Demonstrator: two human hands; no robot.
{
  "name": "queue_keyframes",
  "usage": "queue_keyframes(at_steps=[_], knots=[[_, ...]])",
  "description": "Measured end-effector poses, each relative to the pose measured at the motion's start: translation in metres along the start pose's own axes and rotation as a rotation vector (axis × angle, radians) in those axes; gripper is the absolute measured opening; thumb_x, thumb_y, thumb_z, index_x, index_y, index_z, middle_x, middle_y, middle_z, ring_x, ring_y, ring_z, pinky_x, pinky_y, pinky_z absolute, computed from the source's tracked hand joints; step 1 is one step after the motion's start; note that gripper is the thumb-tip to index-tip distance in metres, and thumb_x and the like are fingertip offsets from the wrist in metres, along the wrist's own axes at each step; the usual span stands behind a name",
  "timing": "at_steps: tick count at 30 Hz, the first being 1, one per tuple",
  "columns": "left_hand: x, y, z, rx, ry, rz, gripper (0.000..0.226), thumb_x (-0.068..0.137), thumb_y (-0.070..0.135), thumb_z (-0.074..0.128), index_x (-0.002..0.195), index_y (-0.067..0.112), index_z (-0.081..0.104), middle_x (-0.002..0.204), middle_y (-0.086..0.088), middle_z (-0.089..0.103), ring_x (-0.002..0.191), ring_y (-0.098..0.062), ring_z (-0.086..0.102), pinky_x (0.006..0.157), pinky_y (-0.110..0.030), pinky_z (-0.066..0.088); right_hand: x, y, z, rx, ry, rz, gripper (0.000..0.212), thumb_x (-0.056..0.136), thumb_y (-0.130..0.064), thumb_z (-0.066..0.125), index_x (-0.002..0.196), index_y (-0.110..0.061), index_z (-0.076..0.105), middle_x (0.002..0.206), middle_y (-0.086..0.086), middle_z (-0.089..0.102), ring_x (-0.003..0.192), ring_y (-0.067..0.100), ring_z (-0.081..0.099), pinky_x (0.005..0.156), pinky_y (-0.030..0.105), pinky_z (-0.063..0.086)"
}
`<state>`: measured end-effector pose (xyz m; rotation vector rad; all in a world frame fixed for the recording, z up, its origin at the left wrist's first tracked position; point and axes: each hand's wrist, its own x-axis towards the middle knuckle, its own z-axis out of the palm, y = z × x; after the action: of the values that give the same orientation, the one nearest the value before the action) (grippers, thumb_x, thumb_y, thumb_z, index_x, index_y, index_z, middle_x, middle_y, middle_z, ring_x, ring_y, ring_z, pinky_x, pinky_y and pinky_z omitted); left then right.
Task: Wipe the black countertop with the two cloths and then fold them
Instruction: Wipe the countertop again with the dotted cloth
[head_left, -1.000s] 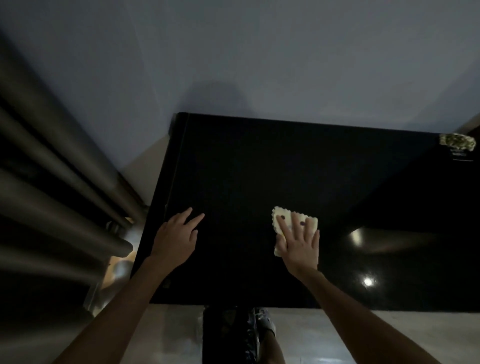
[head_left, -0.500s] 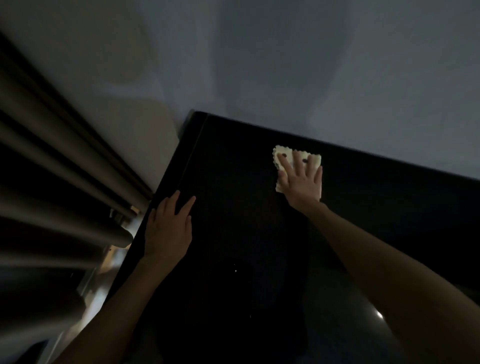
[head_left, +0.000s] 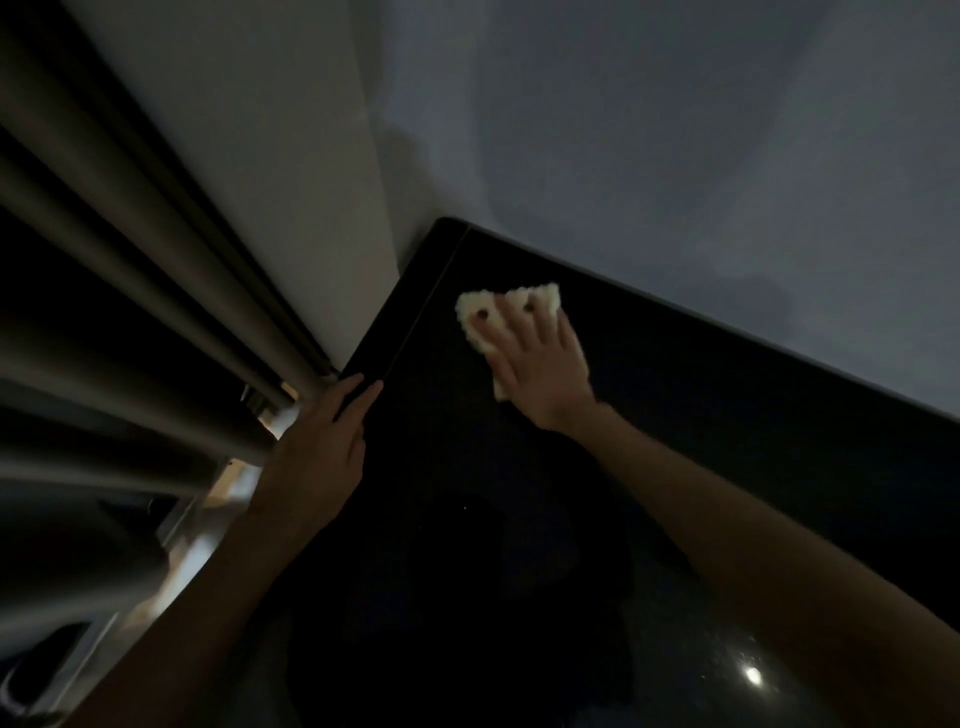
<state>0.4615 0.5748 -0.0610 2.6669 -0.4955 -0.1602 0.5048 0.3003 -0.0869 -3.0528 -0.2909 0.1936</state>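
Shifted since the earlier frames: left hand now lies on the left edge of the black table, close beside the grey curtain. The pale cloth and right hand have travelled along the far edge into the far-left corner.

- Left hand: fingers straight and close together, flat on the table's edge, holding nothing. Probably a bracing hand.
- Cloth: one, pale, scalloped border, small round holes. It lies flat just inside the far-left corner, partly under the right hand.
- Right hand: fingers spread wide, pressing the cloth down rather than gripping it.
- Second cloth: not in view.
- Lamp glint: near-right part of the table.
- Reading: the stroke has reached the corner. Wiping is under way and folding has not yet begun.
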Motion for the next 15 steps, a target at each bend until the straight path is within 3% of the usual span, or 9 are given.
queue_keyframes(at_steps=[3, 6, 9, 12, 15], knots=[[-0.005, -0.003, -0.002, 0.061, 0.019, -0.082, 0.044, 0.092, 0.008, 0.041, 0.135, 0.007, 0.046, 0.141, -0.015, 0.044, 0.124, -0.037, 0.045, 0.103, -0.043, 0.039, -0.062, -0.046, 0.011, 0.02, 0.008, -0.201, 0.055, 0.097, -0.041, 0.028, 0.151, -0.033, 0.022, 0.159, 0.007, 0.02, 0.144, 0.04, 0.017, 0.116, 0.057, 0.014], [-0.004, 0.001, -0.004, 0.016, -0.026, -0.126, 0.044, 0.093, 0.008, 0.041, 0.136, 0.01, 0.046, 0.144, -0.011, 0.042, 0.128, -0.032, 0.042, 0.104, -0.041, 0.039, -0.089, -0.044, 0.013, 0.084, -0.026, -0.221, 0.051, 0.101, -0.043, 0.021, 0.151, -0.041, 0.011, 0.162, -0.002, 0.007, 0.148, 0.031, 0.001, 0.12, 0.047, 0.004], [0.002, -0.003, -0.007, -0.036, -0.049, -0.137, 0.045, 0.09, 0.002, 0.046, 0.135, 0.011, 0.048, 0.144, -0.009, 0.042, 0.129, -0.03, 0.042, 0.103, -0.035, 0.037, -0.063, -0.013, 0.01, 0.038, 0.036, 0.031, 0.05, 0.101, -0.043, 0.01, 0.15, -0.04, 0.017, 0.16, 0.004, 0.019, 0.145, 0.038, 0.016, 0.114, 0.057, 0.021], [0.004, -0.012, -0.008, -0.083, -0.02, -0.064, 0.049, 0.083, -0.009, 0.051, 0.129, 0.007, 0.053, 0.137, -0.015, 0.049, 0.124, -0.033, 0.048, 0.102, -0.03, 0.034, -0.008, 0.019, 0.001, 0.091, 0.012, 0.348, 0.05, 0.1, -0.046, 0.013, 0.148, -0.045, -0.001, 0.162, 0.0, -0.001, 0.147, 0.037, -0.001, 0.118, 0.054, 0.006], [0.003, -0.018, -0.006, -0.13, 0.024, -0.043, 0.047, 0.081, -0.008, 0.047, 0.125, 0.005, 0.057, 0.131, -0.016, 0.054, 0.123, -0.028, 0.047, 0.103, -0.02, 0.027, 0.049, 0.027, -0.009, 0.089, 0.006, 0.457, 0.05, 0.102, -0.047, 0.014, 0.148, -0.045, -0.004, 0.161, -0.003, -0.009, 0.146, 0.034, -0.01, 0.118, 0.052, -0.002]])
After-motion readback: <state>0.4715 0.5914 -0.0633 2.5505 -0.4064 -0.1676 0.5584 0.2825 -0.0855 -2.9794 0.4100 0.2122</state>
